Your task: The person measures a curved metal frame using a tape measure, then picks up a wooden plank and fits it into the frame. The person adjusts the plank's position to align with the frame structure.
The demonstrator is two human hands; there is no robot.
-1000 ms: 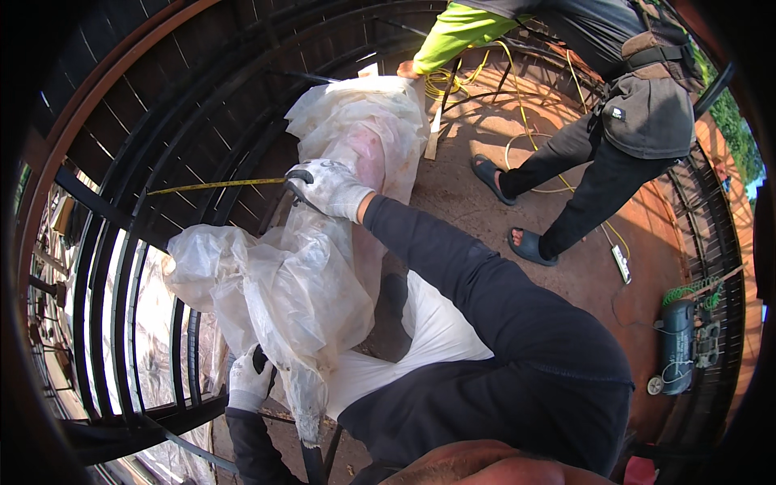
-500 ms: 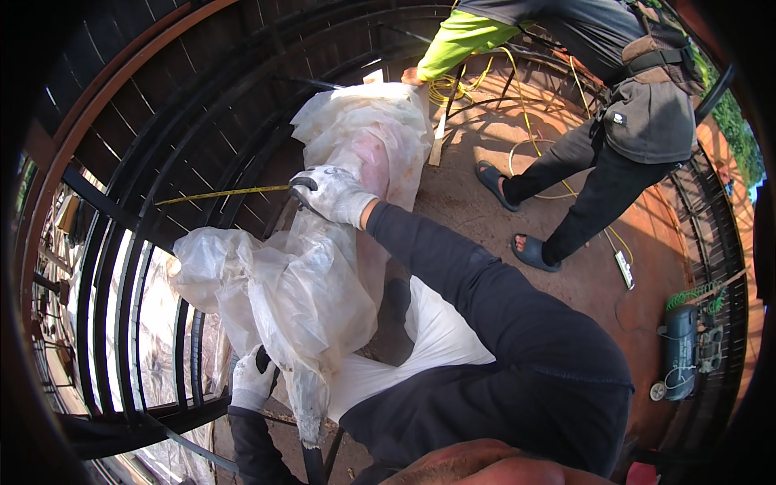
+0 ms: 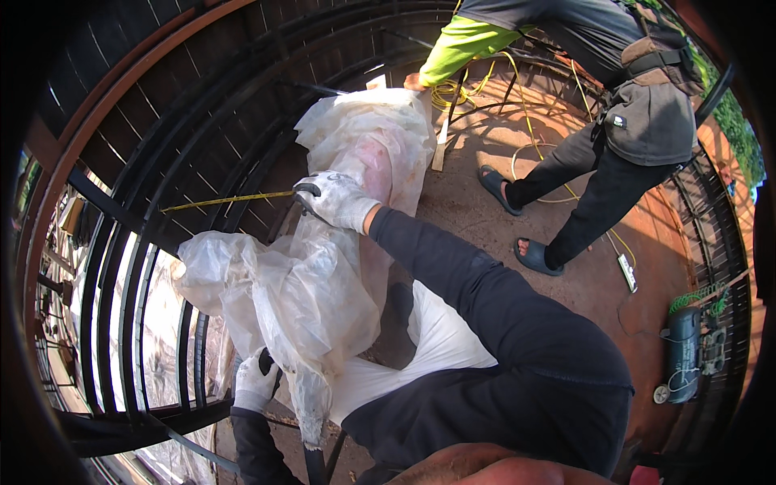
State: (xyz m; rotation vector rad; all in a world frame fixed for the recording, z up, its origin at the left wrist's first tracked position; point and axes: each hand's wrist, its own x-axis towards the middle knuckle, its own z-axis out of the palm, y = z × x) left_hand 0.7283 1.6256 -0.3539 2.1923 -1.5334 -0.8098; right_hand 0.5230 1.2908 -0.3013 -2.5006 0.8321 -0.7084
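Observation:
My right hand (image 3: 338, 200), in a white glove, is closed at the middle of the scene over a plastic-draped surface. From its fingers a yellow tape measure blade (image 3: 230, 200) runs left towards the black metal bars; its case is hidden in the hand. Crumpled translucent plastic sheeting (image 3: 311, 303) drapes in front of me, with a pinkish patch showing farther off. At lower left, beside the hanging plastic and the bars, my left hand (image 3: 255, 381), also gloved, is closed. Something black shows at its fingers, but what it grips I cannot make out.
A co-worker (image 3: 598, 97) in sandals stands at far right, one hand at the plastic's far end. Curved black bars (image 3: 113, 315) line the left. A yellow cord (image 3: 524, 105) crosses the brown floor to a white power strip (image 3: 627, 273). An air compressor (image 3: 684, 352) stands at right.
The view has shifted very slightly. Both my hands keep their places, and the tape blade stays stretched out to the left.

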